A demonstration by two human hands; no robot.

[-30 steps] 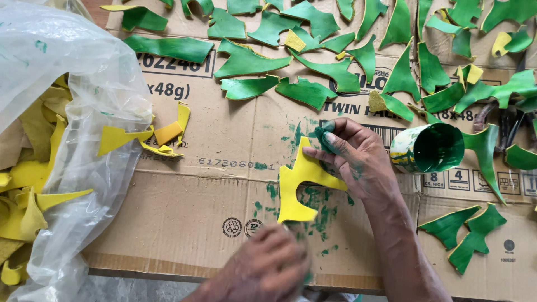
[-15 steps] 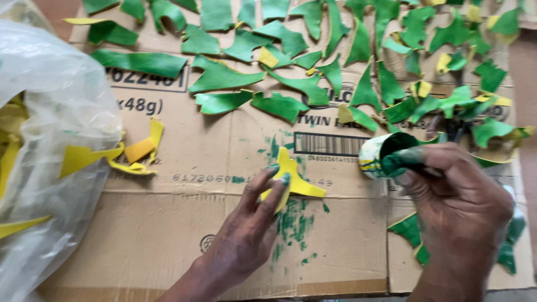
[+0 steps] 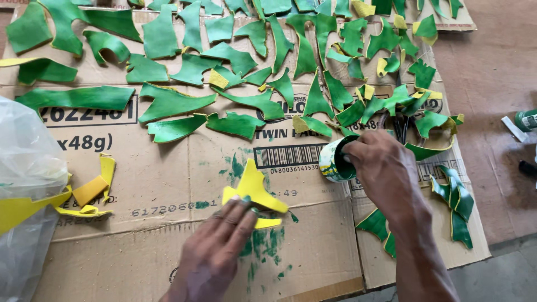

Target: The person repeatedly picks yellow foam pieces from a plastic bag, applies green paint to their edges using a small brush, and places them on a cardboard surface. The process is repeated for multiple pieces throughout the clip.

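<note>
Head view: one person's two hands work over flattened cardboard (image 3: 168, 184) laid on the floor; listed left to right.
Plastic bag (image 3: 25, 168): far to the left of the left hand, clear, with yellow offcuts showing through its wall.
Yellow scraps (image 3: 92, 190): between the bag and the left hand, loose on the cardboard, well apart from the fingers.
Left hand (image 3: 215, 251): fingers spread flat and pressed down on the lower edge of the yellow piece; green stains show on the fingertips.
Yellow piece (image 3: 254, 187): under and just above the left fingertips, lying flat and still unpainted, on a patch of green smears.
Small can (image 3: 334, 162): just right of the yellow piece, tilted on its side with its mouth toward the right hand.
Right hand (image 3: 380, 168): curled, fingertips dipped into the can's mouth; whether they pinch a rag or dauber inside I cannot tell.
Green pieces (image 3: 173, 103): beyond both hands, in rows, apart from each other, seemingly laid out to dry; a few more lie right of the right wrist.
Step in hand, as I judge it: loading green colour from the can while the yellow piece is pinned.
Next move calls for: carrying the loaded fingertips left onto the yellow piece, with the left hand keeping it from sliding.
</note>
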